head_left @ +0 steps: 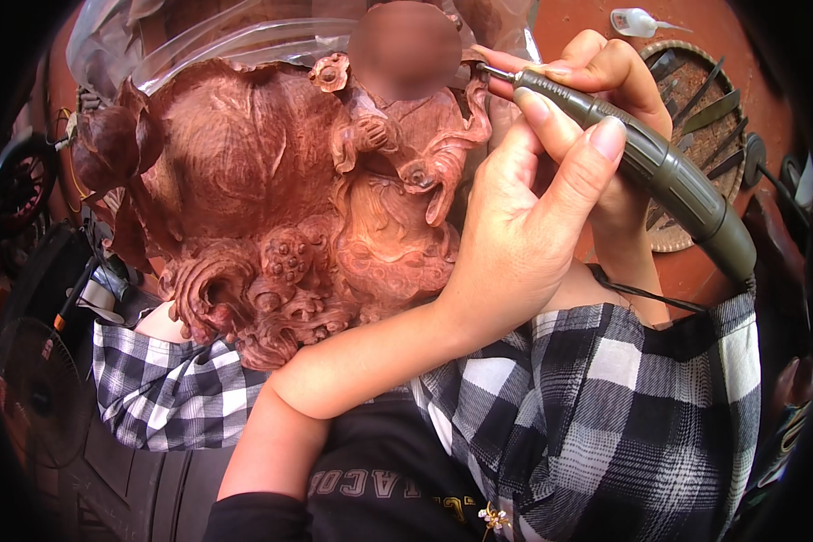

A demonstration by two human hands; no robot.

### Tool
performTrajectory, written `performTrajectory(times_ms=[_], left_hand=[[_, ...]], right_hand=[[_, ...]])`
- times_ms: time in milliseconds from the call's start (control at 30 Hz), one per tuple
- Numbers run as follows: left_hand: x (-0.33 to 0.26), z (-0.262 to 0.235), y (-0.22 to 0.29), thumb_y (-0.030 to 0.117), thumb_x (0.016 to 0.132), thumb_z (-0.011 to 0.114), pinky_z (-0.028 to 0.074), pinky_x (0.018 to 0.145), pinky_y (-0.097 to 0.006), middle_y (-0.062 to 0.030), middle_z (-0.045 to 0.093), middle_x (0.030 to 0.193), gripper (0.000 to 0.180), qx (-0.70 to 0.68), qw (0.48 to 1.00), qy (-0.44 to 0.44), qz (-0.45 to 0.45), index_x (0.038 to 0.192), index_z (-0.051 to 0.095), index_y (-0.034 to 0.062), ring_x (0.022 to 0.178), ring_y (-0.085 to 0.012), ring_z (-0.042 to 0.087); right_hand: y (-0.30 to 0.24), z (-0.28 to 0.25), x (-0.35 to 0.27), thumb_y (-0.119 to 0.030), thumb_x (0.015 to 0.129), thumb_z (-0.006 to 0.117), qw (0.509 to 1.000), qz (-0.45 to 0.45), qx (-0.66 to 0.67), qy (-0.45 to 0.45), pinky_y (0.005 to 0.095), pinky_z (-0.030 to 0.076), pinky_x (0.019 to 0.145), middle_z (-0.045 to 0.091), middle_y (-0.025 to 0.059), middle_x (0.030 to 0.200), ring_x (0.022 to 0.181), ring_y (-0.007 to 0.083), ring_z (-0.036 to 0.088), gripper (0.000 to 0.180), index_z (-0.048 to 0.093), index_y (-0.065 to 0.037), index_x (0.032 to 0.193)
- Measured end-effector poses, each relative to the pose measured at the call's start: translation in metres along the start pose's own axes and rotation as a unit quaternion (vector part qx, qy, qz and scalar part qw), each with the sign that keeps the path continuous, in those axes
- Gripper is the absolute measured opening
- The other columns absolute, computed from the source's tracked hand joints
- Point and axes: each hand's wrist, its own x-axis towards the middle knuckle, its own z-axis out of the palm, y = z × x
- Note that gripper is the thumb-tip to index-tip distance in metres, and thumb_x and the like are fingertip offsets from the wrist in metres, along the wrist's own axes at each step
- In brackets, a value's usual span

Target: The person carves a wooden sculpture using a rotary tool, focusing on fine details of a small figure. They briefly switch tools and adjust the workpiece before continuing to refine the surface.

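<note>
A reddish-brown wood carving (244, 154) of a robed figure, with curling ornament at its base, lies across my lap. My right hand (621, 74) grips a dark green rotary carving handpiece (668, 172) near its front end. The thin metal bit points left at the carving's upper right edge, beside the figure's shoulder; whether it touches the wood I cannot tell. My left hand (515, 212) comes across in front of the carving, its thumb and forefinger closed against the handpiece from below. Part of my right palm is hidden behind my left hand and the tool.
A round woven tray (686, 226) with several dark flat tools and wood dust stands on the reddish floor at right. Above it lies a small white bottle (634, 23). Clear plastic sheeting (244, 45) is behind the carving. A fan (41, 388) stands at lower left.
</note>
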Motion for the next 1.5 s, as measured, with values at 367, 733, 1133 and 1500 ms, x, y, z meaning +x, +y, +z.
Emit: performTrajectory(times_ms=[367,733,1133,1500], left_hand=[[-0.0043,-0.0028,-0.0005,0.026,0.101,0.054,0.041,0.083,-0.023,-0.0011,0.055,0.098,0.027,-0.057,0.998,-0.008,-0.028,0.111,0.052,0.0005,0.091,-0.0061,0.050],[-0.0067,0.0018,0.0022,0.027,0.101,0.054,0.041,0.082,-0.023,-0.0002,0.055,0.099,0.027,-0.055,0.998,0.004,-0.037,0.111,0.053,0.0019,0.091,-0.0053,0.049],[-0.0032,0.0036,0.0031,0.032,0.102,0.051,0.034,0.067,-0.020,0.0069,0.048,0.085,0.021,-0.037,0.998,0.006,-0.052,0.098,0.053,0.0122,0.074,-0.0015,0.040],[0.0011,0.0020,0.0013,0.032,0.102,0.051,0.033,0.068,-0.021,0.0071,0.048,0.087,0.021,-0.042,0.999,0.006,-0.034,0.101,0.053,0.0119,0.076,-0.0016,0.039]], right_hand=[[-0.0005,0.0021,-0.0026,0.014,0.081,0.061,0.999,0.006,0.031,-0.002,0.0517,0.054,0.095,0.046,0.0073,0.086,0.088,0.0233,0.066,0.019,0.050,0.002,0.090],[-0.0012,0.0027,-0.0002,0.018,0.078,0.059,0.998,-0.012,0.057,-0.025,0.0605,0.047,0.101,0.045,0.0071,0.086,0.078,0.0129,0.054,0.022,0.051,0.000,0.088],[0.0017,0.0002,0.0010,0.010,0.082,0.066,0.998,0.002,0.062,-0.008,0.0502,0.052,0.099,0.048,0.0034,0.083,0.080,0.0112,0.060,0.018,0.053,0.000,0.088],[-0.0016,0.0032,0.0033,0.009,0.082,0.069,0.999,0.016,0.028,0.006,0.0483,0.053,0.097,0.050,0.0023,0.083,0.087,0.0134,0.064,0.020,0.052,-0.001,0.088]])
